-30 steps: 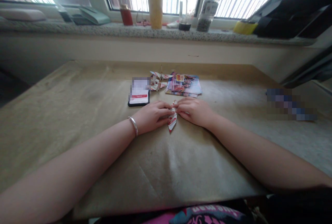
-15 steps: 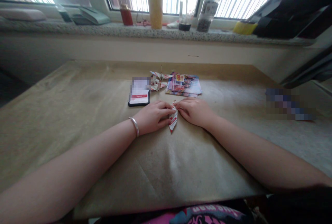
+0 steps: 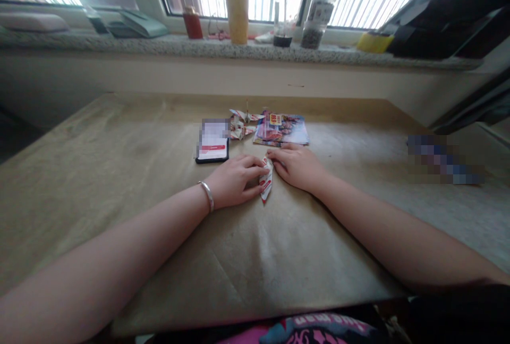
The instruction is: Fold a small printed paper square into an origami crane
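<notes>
A narrow piece of folded paper (image 3: 266, 184), white with red print and pointed at its near end, lies on the table. From its left side my left hand (image 3: 236, 180), with a silver bangle at the wrist, grips it flat under bent fingers. My right hand (image 3: 298, 166) pinches at the paper's far tip, with the thumb tucked below the fingers. Just beyond the hands are paper cranes (image 3: 241, 129) folded from similar printed paper. To their right lies a stack of colourful printed leaflets (image 3: 282, 129). A phone (image 3: 212, 143) with its screen lit rests beyond my left hand.
A tan cover lies over the table (image 3: 159, 259). At the right side is a blurred dark blue object (image 3: 442, 160). Along the granite windowsill (image 3: 151, 45) stand a red container (image 3: 193, 24), a tall yellowish cylinder (image 3: 236, 3), clear containers and a black bag (image 3: 450, 19).
My right hand has moved slightly away from me along the paper's far end. My left hand stays in place on the paper.
</notes>
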Tool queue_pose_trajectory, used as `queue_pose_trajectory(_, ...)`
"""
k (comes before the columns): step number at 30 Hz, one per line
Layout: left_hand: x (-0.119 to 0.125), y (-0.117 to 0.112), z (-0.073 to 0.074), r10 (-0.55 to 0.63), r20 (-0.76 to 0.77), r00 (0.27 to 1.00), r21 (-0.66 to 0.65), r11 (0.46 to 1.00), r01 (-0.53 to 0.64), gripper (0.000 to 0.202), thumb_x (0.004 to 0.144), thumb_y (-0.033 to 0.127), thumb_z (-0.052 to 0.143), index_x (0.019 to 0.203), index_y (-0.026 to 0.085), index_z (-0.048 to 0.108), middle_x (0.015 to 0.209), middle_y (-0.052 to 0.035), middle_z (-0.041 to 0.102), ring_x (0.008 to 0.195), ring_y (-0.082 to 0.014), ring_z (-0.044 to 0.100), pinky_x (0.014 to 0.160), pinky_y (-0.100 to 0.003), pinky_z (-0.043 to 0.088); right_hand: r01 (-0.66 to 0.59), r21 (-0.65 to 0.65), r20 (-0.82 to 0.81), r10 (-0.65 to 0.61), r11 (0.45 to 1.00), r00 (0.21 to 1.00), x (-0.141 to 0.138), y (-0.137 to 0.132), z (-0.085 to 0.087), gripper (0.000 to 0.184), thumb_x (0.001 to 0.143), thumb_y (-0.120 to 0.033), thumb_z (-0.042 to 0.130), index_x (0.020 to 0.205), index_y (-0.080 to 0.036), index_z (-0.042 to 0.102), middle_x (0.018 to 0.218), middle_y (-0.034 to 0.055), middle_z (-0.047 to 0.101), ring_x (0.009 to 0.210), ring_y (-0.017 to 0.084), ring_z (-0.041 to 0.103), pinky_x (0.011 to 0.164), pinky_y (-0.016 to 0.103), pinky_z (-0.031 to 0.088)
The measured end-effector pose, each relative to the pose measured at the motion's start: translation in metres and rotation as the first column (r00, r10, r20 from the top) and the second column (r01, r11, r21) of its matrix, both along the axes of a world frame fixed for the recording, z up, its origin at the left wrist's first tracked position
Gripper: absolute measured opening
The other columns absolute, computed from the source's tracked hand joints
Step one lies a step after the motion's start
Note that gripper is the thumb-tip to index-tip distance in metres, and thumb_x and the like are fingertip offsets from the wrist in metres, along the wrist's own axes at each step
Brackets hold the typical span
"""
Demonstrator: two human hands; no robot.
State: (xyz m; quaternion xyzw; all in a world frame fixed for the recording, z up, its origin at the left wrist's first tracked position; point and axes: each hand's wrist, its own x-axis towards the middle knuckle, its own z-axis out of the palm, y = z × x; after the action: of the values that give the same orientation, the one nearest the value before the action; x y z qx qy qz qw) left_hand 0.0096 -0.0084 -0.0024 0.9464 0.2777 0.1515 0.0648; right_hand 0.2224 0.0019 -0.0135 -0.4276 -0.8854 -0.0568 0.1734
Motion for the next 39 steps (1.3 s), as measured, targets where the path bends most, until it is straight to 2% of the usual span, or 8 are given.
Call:
queue_pose_trajectory(4, 0.0, -0.001, 0.002, 0.021, -0.015, 1.0, 0.009, 1.0, -0.021, 0.034, 0.085, 0.037, 0.053, 0.113, 0.02, 0.061, 0.113, -0.0071, 0.06, 0.103, -0.0216, 0.054, 0.092, -0.036, 0.043, -0.079, 0.065, -0.034, 0.081, 0.995, 0.996, 0.003, 0.0, -0.001, 0.027, 0.089, -0.022, 0.044, 0.104, -0.018, 0.066, 0.113, 0.0062, 0.065, 0.099, 0.021, 0.056, 0.087, 0.035, 0.042)
queue_pose_trajectory(10, 0.002, -0.003, 0.006, 0.059, -0.027, 0.998, 0.014, 0.998, -0.059, 0.031, 0.083, 0.039, 0.055, 0.104, 0.018, 0.062, 0.105, -0.0064, 0.063, 0.099, -0.0213, 0.056, 0.09, -0.036, 0.044, -0.263, 0.093, 0.033, 0.261, 0.96, 0.965, 0.008, -0.006, 0.004, 0.021, 0.088, -0.024, 0.047, 0.09, -0.019, 0.067, 0.091, 0.0058, 0.068, 0.093, 0.02, 0.056, 0.081, 0.032, 0.043)
queue_pose_trajectory(14, 0.002, -0.003, 0.007, 0.071, -0.027, 0.997, 0.008, 0.997, -0.071, 0.03, 0.081, 0.039, 0.057, 0.102, 0.017, 0.062, 0.107, -0.0073, 0.063, 0.101, -0.0219, 0.056, 0.091, -0.037, 0.045, -0.314, 0.096, 0.124, 0.302, 0.945, 0.945, 0.01, -0.009, 0.009, 0.024, 0.091, -0.025, 0.044, 0.088, -0.019, 0.067, 0.091, 0.0055, 0.068, 0.092, 0.019, 0.057, 0.078, 0.031, 0.044)
queue_pose_trajectory(19, -0.003, 0.002, 0.004, 0.022, -0.018, 1.0, 0.007, 1.0, -0.022, 0.026, 0.084, 0.033, 0.054, 0.104, 0.018, 0.063, 0.109, -0.0062, 0.064, 0.102, -0.0203, 0.056, 0.093, -0.036, 0.045, -0.378, 0.098, 0.241, 0.346, 0.921, 0.907, 0.009, -0.012, 0.015, 0.026, 0.093, -0.025, 0.043, 0.09, -0.017, 0.067, 0.096, 0.007, 0.068, 0.095, 0.019, 0.057, 0.077, 0.03, 0.043)
queue_pose_trajectory(24, -0.004, 0.003, 0.003, 0.006, -0.004, 1.0, 0.028, 1.0, -0.006, 0.024, 0.083, 0.029, 0.055, 0.102, 0.018, 0.065, 0.108, -0.0053, 0.065, 0.101, -0.0201, 0.057, 0.092, -0.036, 0.046, -0.365, 0.108, 0.3, 0.32, 0.925, 0.899, 0.008, -0.018, 0.016, 0.024, 0.094, -0.027, 0.042, 0.098, -0.019, 0.064, 0.097, 0.0052, 0.069, 0.093, 0.017, 0.059, 0.071, 0.029, 0.042)
queue_pose_trajectory(32, -0.004, 0.004, 0.004, 0.003, 0.01, 1.0, 0.029, 1.0, -0.004, 0.023, 0.084, 0.028, 0.054, 0.102, 0.018, 0.065, 0.105, -0.0061, 0.066, 0.099, -0.0192, 0.058, 0.09, -0.035, 0.047, -0.35, 0.071, 0.304, 0.314, 0.934, 0.899, 0.005, -0.021, 0.019, 0.024, 0.093, -0.027, 0.044, 0.095, -0.019, 0.066, 0.096, 0.0045, 0.07, 0.092, 0.017, 0.059, 0.07, 0.029, 0.041)
queue_pose_trajectory(39, -0.005, 0.005, 0.003, 0.002, 0.003, 1.0, 0.043, 0.999, -0.002, 0.023, 0.086, 0.025, 0.051, 0.102, 0.018, 0.065, 0.106, -0.0056, 0.065, 0.1, -0.019, 0.058, 0.091, -0.035, 0.046, -0.307, 0.066, 0.204, 0.288, 0.95, 0.936, 0.004, -0.02, 0.017, 0.023, 0.091, -0.028, 0.046, 0.089, -0.021, 0.068, 0.092, 0.0039, 0.071, 0.091, 0.017, 0.06, 0.077, 0.03, 0.041)
